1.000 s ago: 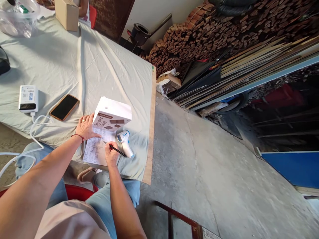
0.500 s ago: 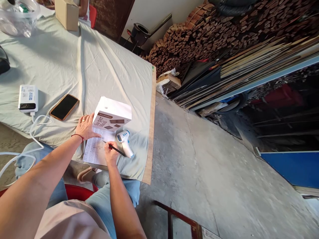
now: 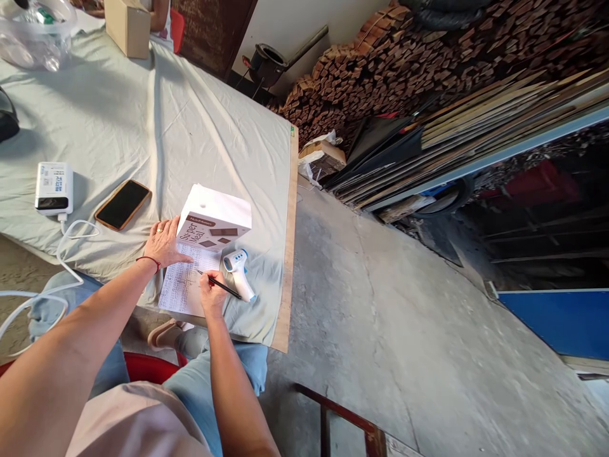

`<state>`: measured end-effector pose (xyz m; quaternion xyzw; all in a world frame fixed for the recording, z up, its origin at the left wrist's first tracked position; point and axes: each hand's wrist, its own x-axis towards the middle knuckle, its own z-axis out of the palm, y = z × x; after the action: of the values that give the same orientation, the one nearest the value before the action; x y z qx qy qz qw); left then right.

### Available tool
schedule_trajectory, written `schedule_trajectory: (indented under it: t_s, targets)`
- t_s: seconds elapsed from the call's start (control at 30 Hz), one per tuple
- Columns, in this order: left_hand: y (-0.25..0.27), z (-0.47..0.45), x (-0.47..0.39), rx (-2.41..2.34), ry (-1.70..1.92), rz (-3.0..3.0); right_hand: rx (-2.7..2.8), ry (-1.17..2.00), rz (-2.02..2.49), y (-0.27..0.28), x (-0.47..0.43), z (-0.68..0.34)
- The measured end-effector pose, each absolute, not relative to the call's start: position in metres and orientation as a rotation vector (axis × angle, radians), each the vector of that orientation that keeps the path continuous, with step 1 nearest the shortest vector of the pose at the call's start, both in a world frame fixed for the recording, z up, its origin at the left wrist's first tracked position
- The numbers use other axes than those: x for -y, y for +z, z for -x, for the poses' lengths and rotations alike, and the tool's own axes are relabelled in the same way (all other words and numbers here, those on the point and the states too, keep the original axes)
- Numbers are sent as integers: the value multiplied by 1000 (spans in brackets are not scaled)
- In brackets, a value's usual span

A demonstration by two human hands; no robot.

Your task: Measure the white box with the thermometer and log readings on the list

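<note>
My right hand point(image 3: 213, 292) is closed around a black pen point(image 3: 225, 287), its tip at the sheet of paper point(image 3: 183, 289), which is covered in small handwriting. Flat beside the paper's upper left edge lies my left hand point(image 3: 164, 244), fingers stretched out and thumb reaching onto the sheet. Its fingers are next to a white box point(image 3: 216, 209) marked "Super Meal", which stands at the top of the paper. Just right of the pen rests a white and blue infrared thermometer point(image 3: 240, 273).
A phone point(image 3: 123, 204) and a white power bank point(image 3: 54, 187) with a cable lie left on the cloth-covered table point(image 3: 204, 133). Farther back are a cardboard box point(image 3: 127, 28) and a clear plastic tub point(image 3: 35, 41). Part of another person shows behind the cardboard box. Stacked firewood point(image 3: 333, 82) lines the wall.
My right hand and the pen have shifted very slightly over the paper. My left hand, the box and the thermometer stay where they were.
</note>
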<state>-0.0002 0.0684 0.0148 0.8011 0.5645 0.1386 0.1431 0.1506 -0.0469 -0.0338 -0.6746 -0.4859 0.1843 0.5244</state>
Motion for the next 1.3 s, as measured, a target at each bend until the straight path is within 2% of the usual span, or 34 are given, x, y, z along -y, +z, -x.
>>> schedule_trajectory:
  t_s: [0.43,0.63,0.9,1.03,1.17,1.3]
  targets:
    - [16,5,-73,-1577,441,-2237,1150,392,1628,-39,47,-150]
    - [13,10,-75,-1555,469,-2160,1251,147,1645,-29,54,-158]
    - [13,10,-73,-1542,650,-2050,1487,104,1948,-26,71,-163]
    - [19,10,-72,-1541,678,-2021,1264,-20,2159,-15,59,-193]
    - [21,10,-72,-1557,666,-2012,1155,256,2333,-2,45,-236]
    - [20,10,-72,-1578,638,-2021,1049,562,1957,7,37,-237]
